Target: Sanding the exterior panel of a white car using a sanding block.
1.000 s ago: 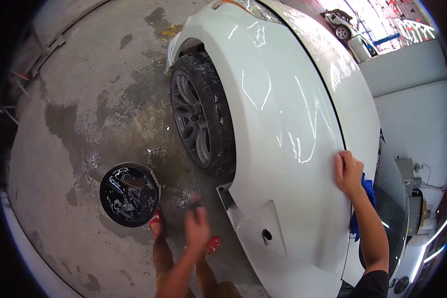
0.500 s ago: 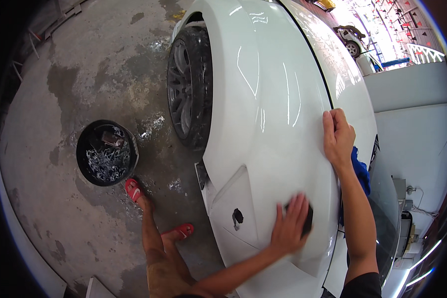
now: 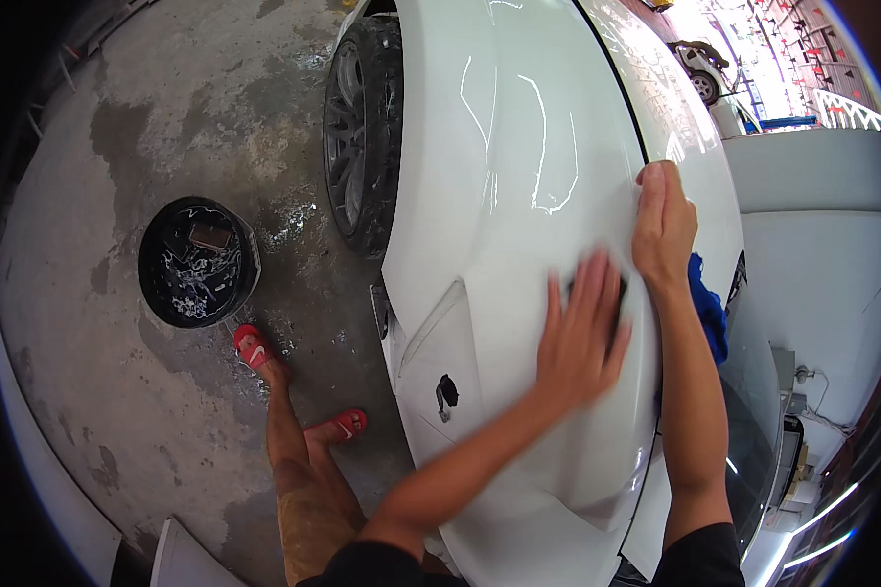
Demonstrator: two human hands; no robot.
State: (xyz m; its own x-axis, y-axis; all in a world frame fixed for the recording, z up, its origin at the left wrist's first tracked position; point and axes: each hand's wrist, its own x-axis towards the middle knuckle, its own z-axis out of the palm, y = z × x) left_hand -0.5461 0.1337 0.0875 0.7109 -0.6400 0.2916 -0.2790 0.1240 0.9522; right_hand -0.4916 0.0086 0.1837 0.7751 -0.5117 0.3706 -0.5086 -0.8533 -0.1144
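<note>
My left hand (image 3: 582,342), blurred at the fingers, presses a small black pad (image 3: 618,303) against the white car fender (image 3: 494,245), fingers laid over it. My right hand (image 3: 664,230) is curled at the fender's upper edge beside the hood seam; anything inside its fingers is hidden. A blue cloth (image 3: 707,313) hangs just below that hand. Lower on the fender is an opening (image 3: 448,391) with a dangling fitting.
A black bucket (image 3: 194,303) of water with a brown block inside stands on the wet concrete floor (image 3: 88,372), near my red-sandalled feet. The front wheel (image 3: 357,137) is beyond it. A grey wall (image 3: 812,264) and another vehicle (image 3: 705,78) appear at right.
My left hand has risen from beside the bucket onto the fender with the pad and moved farther up it. My right hand and the car appear higher in view.
</note>
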